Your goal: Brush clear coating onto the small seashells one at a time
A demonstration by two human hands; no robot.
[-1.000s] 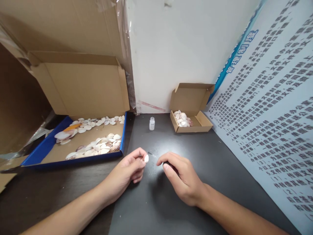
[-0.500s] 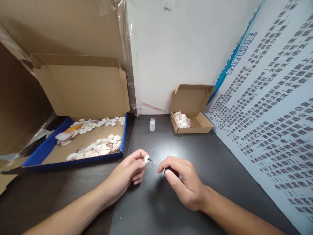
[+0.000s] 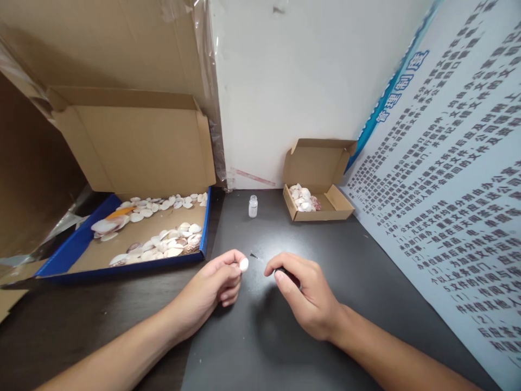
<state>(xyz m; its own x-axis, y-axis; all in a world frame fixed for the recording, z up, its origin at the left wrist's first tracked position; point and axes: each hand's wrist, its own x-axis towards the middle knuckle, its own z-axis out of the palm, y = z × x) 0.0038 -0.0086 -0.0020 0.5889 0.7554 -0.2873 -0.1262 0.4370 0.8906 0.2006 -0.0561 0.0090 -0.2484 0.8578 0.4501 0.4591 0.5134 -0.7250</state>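
My left hand [image 3: 222, 279] pinches a small white shell [image 3: 243, 265] between thumb and fingertips. In my right hand [image 3: 307, 296] is the black cap of a small brush [image 3: 280, 271], mostly hidden by the fingers. Its thin stem points left and ends in a dark brush tip, just right of the shell and apart from it. Farther back on the dark table stands a small clear bottle [image 3: 253, 207] with a label, uncapped and upright.
A blue-edged cardboard box [image 3: 205, 222] on the left holds rows of shells and an orange piece. A smaller brown box [image 3: 323, 215] at the back right contains white and reddish shells. A printed poster [image 3: 439, 206] lines the right side; a white wall [image 3: 260, 108] rises behind.
The brush tip has come off the shell and now sits slightly up and to the right of it. My right hand has shifted up a little; my left hand has hardly moved.
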